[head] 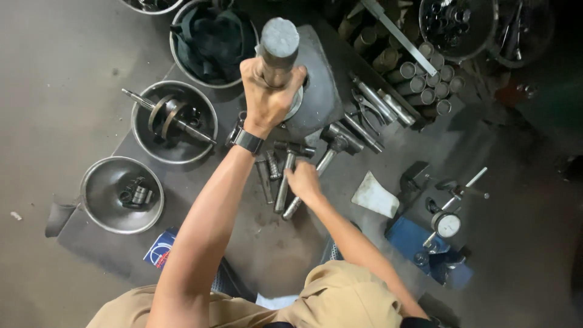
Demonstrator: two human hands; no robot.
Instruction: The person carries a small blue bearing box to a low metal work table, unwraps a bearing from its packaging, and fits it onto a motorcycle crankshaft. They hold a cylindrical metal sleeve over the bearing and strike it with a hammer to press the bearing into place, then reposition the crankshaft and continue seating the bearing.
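1. Workshop floor [54,91], grey concrete; a dark mat [267,255] is spread on it and carries the tools. Person seen from above, knees at the bottom edge of view
2. Landmark: grey steel block [319,85] at top centre of the mat. All places below are given from it
3. Left hand [267,91] is closed tight round a thick upright steel shaft [278,42] standing at the block's left edge, on a round flange. Shaft's long axis points up at the camera, flat end face showing. Black watch on that wrist
4. Right hand [303,181] is below the block, nearer the person, fingers curled down onto a cluster of loose tools: steel pins [282,182] lying roughly lengthwise toward the block, and a hammer [331,149] with its head just under the block, handle running down-left to the hand. Cannot tell whether it has closed on the hammer handle or only rests on it
5. Key relation: shaft is up and left of the right hand, vertical; hammer handle lies flat, slanted, its grip end at the right hand. Left hand is the one on the shaft, right hand is nearer the hammer
6. Left of the block: steel bowl with a crankshaft [173,118], further down-left a bowl of small parts [121,194], above it a bowl with dark cloth [209,42]
7. Right of the block: row of steel sleeves [425,82]; below right, a white rag [375,195] and a dial gauge [447,225] on a blue pad
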